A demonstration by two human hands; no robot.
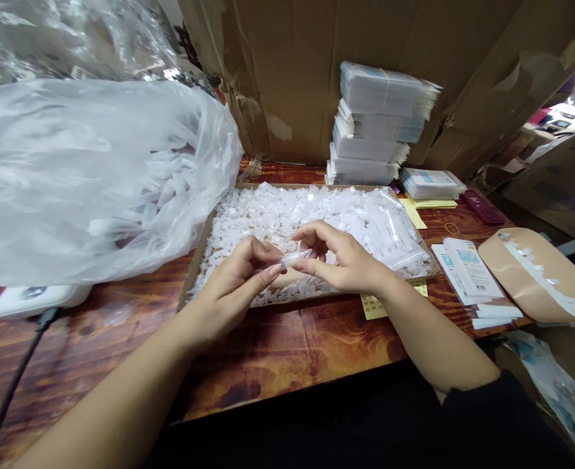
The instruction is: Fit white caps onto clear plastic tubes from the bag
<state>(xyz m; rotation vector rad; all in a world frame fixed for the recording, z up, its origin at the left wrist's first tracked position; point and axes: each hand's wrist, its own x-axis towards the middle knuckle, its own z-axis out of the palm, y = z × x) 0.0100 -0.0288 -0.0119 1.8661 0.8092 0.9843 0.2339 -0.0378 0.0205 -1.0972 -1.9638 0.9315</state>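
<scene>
Over the front part of a shallow cardboard tray [193, 268], both hands meet at a small clear plastic piece [293, 258], perhaps a tube or a little bag. My left hand [233, 283] pinches its left end between thumb and fingers. At the other end, my right hand [348, 260] has its thumb and curled fingers closed on it. Many small translucent white plastic pieces [262, 212] fill the tray below. Flat clear plastic packets [389, 234] lie on top of them at the tray's right side.
A large translucent bag [72, 176] of white plastic parts bulges at left, above a white power strip [40, 299]. Stacked printed packs [370, 130] rise behind the tray. Printed cards [467, 267], a beige container [536, 273] and a dark red object [482, 207] are at right.
</scene>
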